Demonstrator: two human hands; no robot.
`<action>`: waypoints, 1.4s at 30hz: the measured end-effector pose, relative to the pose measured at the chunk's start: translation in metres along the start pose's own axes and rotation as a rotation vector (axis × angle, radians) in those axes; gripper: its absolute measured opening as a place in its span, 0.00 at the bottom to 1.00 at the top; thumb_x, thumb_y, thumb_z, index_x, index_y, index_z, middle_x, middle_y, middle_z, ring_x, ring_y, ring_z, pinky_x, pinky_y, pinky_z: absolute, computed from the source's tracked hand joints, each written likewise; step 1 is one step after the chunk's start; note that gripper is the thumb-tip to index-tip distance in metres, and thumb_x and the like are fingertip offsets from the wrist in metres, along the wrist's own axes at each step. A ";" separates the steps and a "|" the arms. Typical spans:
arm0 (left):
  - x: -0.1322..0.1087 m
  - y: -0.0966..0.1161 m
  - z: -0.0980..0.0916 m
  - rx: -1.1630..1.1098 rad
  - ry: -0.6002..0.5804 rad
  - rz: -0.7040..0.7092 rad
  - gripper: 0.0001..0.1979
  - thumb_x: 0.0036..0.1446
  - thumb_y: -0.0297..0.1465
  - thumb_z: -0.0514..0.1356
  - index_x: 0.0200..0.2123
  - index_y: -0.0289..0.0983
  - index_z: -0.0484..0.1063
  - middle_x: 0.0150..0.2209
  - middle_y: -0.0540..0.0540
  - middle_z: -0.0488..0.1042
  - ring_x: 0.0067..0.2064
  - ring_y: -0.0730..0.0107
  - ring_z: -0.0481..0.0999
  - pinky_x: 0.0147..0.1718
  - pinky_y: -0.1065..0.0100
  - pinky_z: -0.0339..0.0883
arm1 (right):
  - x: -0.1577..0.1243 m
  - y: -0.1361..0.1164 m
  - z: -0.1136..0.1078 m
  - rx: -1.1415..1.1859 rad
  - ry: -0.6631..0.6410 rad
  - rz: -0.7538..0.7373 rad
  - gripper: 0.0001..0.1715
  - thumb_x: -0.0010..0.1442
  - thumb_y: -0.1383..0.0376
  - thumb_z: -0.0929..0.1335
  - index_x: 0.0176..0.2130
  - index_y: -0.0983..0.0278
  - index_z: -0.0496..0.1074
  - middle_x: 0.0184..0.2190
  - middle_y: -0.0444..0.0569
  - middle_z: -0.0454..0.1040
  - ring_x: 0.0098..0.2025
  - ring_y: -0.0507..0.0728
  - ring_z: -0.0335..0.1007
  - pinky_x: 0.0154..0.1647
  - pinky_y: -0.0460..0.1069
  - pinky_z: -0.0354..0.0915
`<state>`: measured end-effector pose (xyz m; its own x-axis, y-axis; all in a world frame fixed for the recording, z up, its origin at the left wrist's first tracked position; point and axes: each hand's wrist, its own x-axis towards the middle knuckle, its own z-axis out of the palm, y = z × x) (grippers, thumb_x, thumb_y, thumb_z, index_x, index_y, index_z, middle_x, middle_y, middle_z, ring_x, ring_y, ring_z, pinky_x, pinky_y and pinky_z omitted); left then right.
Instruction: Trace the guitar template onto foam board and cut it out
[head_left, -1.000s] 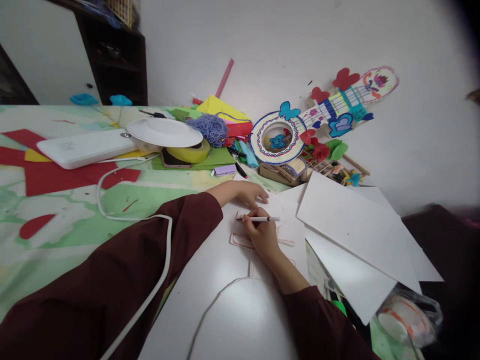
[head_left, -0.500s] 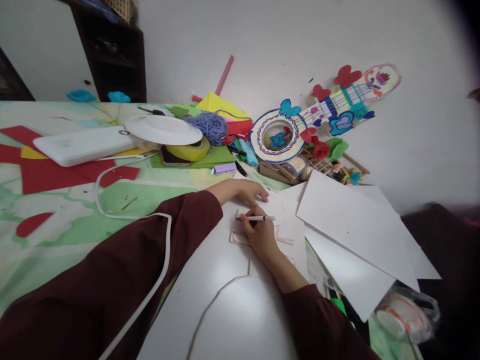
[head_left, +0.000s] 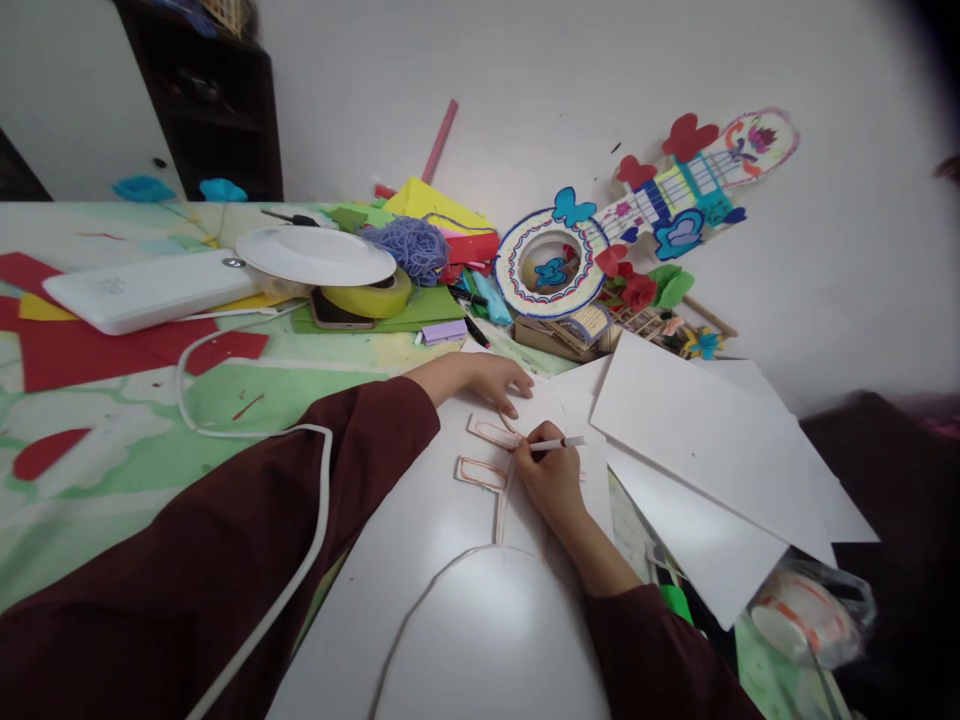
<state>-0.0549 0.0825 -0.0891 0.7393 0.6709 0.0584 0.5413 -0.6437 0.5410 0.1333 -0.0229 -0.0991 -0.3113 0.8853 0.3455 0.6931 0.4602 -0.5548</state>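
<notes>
My right hand (head_left: 553,477) grips a white marker (head_left: 559,443), its tip touching a large white sheet (head_left: 450,600) that carries a red outline of a guitar shape. My left hand (head_left: 480,377) lies flat on the top of that sheet, fingers stretched out, holding it down just above the drawn lines. Both arms wear dark maroon sleeves.
A decorated paper guitar (head_left: 630,235) leans on the wall behind. More white sheets (head_left: 705,440) overlap to the right. On the green table lie a white paper plate (head_left: 315,255), yellow tape roll (head_left: 371,297), phone (head_left: 337,312), purple yarn (head_left: 412,245), white cable (head_left: 225,430) and red paper scraps (head_left: 112,350).
My right hand has shifted to the right with the marker, uncovering two small red rectangles drawn on the sheet. The left hand has stayed put.
</notes>
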 end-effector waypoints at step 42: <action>0.009 -0.015 0.005 -0.009 -0.015 0.017 0.30 0.45 0.31 0.60 0.55 0.41 0.67 0.61 0.47 0.62 0.58 0.61 0.64 0.53 0.65 0.57 | 0.024 -0.025 0.043 0.112 -0.089 -0.138 0.06 0.55 0.65 0.62 0.27 0.61 0.59 0.22 0.43 0.65 0.29 0.54 0.62 0.29 0.48 0.56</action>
<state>-0.0541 0.0967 -0.1007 0.7543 0.6542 0.0555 0.5250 -0.6518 0.5473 0.0810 -0.0105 -0.1097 -0.4583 0.8134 0.3583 0.5650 0.5778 -0.5890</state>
